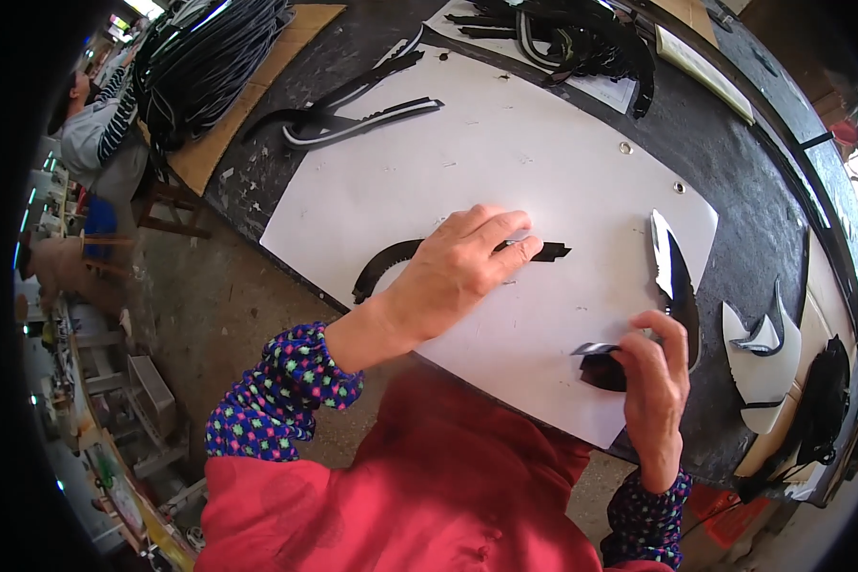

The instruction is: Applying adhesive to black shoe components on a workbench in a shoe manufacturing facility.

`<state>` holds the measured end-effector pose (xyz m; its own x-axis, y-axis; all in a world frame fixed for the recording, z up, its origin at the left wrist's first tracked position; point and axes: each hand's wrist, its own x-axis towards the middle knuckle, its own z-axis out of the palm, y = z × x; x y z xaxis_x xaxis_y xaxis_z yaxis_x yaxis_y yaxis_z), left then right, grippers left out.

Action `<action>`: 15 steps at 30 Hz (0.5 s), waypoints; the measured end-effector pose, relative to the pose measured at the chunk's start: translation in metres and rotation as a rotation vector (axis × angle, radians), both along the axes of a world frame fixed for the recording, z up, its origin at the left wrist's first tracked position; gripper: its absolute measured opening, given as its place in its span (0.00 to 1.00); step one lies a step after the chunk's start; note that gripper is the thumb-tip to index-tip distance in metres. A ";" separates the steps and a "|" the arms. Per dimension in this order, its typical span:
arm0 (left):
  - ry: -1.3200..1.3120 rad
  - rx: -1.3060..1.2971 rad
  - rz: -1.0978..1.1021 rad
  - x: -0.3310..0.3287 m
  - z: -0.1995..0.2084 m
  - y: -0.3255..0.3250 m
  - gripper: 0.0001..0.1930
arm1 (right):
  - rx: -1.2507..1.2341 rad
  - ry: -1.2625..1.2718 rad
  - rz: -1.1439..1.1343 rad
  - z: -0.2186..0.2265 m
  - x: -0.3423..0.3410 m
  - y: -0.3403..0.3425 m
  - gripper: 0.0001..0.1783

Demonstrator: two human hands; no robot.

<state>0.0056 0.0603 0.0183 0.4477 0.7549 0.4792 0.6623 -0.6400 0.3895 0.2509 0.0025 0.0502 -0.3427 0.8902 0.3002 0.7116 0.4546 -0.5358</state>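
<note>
Positioning blk strip (381, 264), seemingly | covered by L hand (458, 267), fingers bent | dk piece (602, 372) met by R hand (653, 377), fingers curled | pinches can't be told | next: alignment prob. req'd

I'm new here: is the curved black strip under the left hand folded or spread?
Seemingly spread: black strip shows either side of the left hand; middle hidden.

Curved black strip (388, 259) lies under the left grip (467, 255); dark piece (601, 374) juts left from the right grip (654, 377).
</note>
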 end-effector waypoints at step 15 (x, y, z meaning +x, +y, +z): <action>0.104 0.091 -0.226 0.003 -0.013 -0.036 0.09 | -0.297 -0.010 -0.016 -0.004 -0.005 0.022 0.05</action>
